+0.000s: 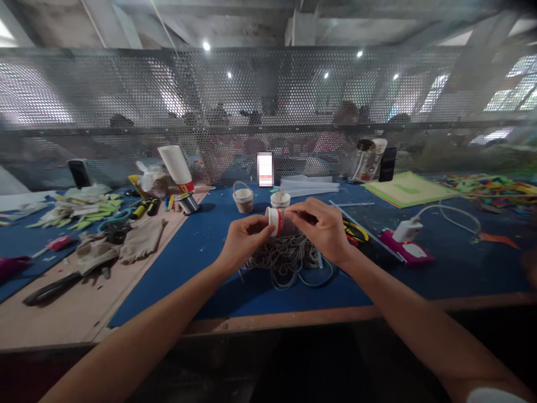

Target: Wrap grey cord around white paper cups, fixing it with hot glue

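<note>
A paper cup (274, 220) with a white rim and a red band lies tilted on its side between my hands, its mouth toward the left. My left hand (248, 238) is closed on the cup's rim. At the cup's other end my right hand (321, 225) has its fingers pinched together; what they hold is too small to make out. Below the cup a tangled heap of grey cord (287, 260) lies on the blue mat (201, 296). Behind it stand a small basket with a handle (244, 200) and another small cup (280, 199).
Stacked paper cups (175, 168) lean at the back left, near gloves (143, 240) and pliers (153, 207). Yellow-handled scissors (356, 231) lie right of the cord. Farther right are a magenta power bank (409, 249), a white charger (406, 230) and yellow sheets (409, 189). A perforated screen (247, 95) stands behind.
</note>
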{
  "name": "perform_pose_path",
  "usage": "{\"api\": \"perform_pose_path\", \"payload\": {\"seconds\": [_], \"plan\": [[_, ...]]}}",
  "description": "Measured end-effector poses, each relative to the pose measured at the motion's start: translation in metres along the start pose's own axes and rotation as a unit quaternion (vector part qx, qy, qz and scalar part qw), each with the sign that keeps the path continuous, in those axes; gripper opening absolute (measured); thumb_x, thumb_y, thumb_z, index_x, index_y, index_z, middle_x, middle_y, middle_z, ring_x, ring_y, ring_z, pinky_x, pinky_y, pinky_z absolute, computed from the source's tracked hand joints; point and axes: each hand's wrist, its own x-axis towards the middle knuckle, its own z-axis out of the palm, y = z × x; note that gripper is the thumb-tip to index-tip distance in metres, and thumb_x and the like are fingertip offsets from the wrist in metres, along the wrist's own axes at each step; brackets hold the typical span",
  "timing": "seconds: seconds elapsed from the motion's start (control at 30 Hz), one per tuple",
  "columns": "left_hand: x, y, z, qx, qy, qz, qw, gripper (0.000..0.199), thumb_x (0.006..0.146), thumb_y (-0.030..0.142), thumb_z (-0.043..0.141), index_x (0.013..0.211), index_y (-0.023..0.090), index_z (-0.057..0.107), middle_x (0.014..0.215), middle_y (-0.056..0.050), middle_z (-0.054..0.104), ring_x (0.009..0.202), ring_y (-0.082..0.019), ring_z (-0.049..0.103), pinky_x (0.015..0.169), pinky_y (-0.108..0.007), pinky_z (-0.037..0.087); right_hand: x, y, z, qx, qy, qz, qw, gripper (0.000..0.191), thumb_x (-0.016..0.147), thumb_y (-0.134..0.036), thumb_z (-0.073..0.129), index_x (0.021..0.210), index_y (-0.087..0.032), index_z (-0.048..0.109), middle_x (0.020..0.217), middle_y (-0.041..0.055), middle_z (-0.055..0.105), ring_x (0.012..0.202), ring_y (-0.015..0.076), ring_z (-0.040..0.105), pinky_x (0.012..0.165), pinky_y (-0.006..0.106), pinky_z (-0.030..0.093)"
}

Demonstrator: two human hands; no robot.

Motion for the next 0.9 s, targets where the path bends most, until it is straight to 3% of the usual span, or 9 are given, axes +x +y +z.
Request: {"api": "perform_pose_path", "payload": {"seconds": [0.9], "plan": [[-0.002,0.01,0.003,0.012,-0.017,-0.012,1.0,0.016,0.077,0.027,0.071,0.085,0.013,0.073,0.079,-0.005,0.072,0.069,-0.014,0.063,0.065,-0.024,0.051,0.002,0.005,0.002,-0.019,0.009,0.037,0.999,0.013,0.094,-0.031,0.06,0.093,-0.025,0.072,0.078,-0.0004,0.066,0.07,0.0126,0.059,0.067,0.027,0.045]]}}
